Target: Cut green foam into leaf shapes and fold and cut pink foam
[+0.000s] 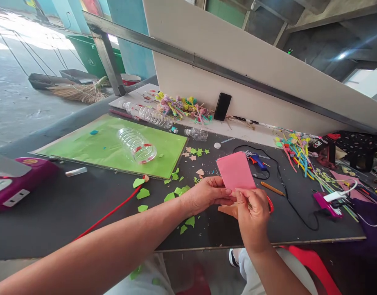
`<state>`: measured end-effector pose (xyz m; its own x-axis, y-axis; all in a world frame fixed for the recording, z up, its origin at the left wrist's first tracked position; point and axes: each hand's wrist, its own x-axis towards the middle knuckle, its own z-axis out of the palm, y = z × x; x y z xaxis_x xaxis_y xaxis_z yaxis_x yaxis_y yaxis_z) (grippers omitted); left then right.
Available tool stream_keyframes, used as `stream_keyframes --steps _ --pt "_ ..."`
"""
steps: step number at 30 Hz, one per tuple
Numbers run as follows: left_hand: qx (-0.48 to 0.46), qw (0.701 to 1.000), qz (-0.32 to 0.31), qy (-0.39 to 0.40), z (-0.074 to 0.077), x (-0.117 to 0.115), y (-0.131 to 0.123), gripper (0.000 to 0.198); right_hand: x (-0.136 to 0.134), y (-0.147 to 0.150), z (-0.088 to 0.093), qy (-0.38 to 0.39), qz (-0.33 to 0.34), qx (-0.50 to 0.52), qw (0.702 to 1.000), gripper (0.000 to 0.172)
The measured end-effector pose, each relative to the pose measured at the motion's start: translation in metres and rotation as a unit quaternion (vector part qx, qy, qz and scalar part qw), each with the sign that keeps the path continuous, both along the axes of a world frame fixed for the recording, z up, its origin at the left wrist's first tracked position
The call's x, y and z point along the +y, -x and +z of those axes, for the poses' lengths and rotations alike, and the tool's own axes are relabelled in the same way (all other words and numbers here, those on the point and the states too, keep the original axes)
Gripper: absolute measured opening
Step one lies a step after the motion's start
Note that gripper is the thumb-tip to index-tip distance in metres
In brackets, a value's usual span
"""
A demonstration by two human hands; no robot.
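Note:
A pink paper square (236,170) is held up over the near part of the dark table. My left hand (208,192) pinches its lower left edge. At the lower right edge, my right hand (252,207) has its fingers closed on the same paper, close to the left fingertips. Red scissor handles (270,204) show partly behind my right hand. An orange-brown paper piece (228,210) lies below the hands. Green paper scraps (179,191) are scattered to the left, and small green and peach stars (199,152) lie farther back.
A clear cut bottle (136,145) lies on a green sheet (170,143). Behind the pink paper are a blue glue gun (258,162) and black cord. A phone (222,106) leans on the white board. Colourful twisted stems (299,151) lie right; a purple power box (19,180) stands left.

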<state>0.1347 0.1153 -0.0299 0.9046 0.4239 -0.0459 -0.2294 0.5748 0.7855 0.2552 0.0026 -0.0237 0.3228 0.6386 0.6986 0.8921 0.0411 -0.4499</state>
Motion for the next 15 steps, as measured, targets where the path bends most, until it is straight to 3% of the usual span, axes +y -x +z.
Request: stream_keyframes --steps 15 --pt "-0.014 0.998 -0.035 0.040 0.0016 0.0009 0.0024 0.023 0.0079 0.0010 -0.0027 0.009 -0.069 -0.148 0.986 0.007"
